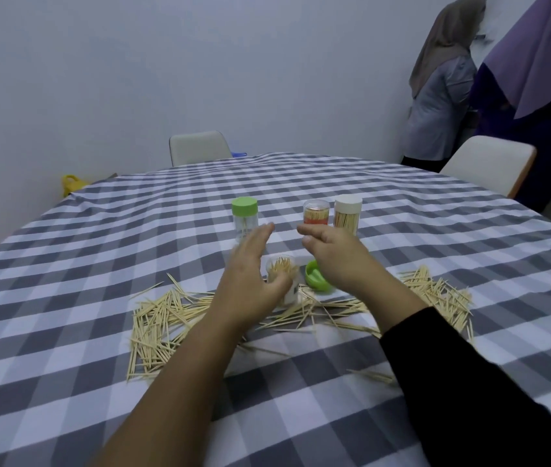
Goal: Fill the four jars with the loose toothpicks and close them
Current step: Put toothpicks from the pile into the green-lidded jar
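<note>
Three capped jars [315,215] behind, one open toothpick-filled jar [282,274] beside the spread, empty left hand [250,274]; right hand [336,256] loosely curled, empty.

No readable text for you here. The open jar [282,281] carried a small dark mark low on its side, too blurred to read; the other jars showed no legible labels.

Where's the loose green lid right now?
In the head view, the green lid lies upturned on the tablecloth, just right of the open jar, partly hidden under the right hand.
</note>
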Action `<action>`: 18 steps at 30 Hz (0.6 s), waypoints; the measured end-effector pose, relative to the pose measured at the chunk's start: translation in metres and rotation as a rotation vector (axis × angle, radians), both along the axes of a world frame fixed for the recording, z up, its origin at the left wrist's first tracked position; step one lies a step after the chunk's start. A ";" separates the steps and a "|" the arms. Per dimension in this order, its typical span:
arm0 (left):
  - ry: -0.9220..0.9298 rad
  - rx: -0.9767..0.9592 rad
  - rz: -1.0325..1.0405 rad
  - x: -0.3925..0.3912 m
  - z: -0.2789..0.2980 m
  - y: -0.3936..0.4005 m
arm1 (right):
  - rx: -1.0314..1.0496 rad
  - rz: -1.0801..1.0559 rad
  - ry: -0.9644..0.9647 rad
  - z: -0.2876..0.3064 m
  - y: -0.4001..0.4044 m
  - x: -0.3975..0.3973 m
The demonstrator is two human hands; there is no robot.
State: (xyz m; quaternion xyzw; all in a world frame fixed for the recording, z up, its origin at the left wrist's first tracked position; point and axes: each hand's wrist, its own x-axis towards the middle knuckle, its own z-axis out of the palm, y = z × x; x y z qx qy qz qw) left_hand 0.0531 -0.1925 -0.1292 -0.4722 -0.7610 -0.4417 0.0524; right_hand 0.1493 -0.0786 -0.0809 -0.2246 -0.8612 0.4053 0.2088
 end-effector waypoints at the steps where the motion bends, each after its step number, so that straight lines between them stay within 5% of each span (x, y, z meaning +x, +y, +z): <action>1: 0.111 0.042 -0.006 0.003 0.000 0.002 | 0.028 0.002 -0.060 0.004 0.005 0.007; 6: 0.464 -0.003 -0.110 0.028 -0.004 0.018 | 0.247 0.045 -0.440 0.011 0.027 0.057; 10: 0.437 -0.235 -0.278 0.058 -0.001 0.029 | 0.298 0.066 -0.665 0.005 0.040 0.096; 18: 0.424 -0.623 -0.406 0.096 -0.012 0.039 | 0.247 0.010 -0.774 -0.004 0.065 0.133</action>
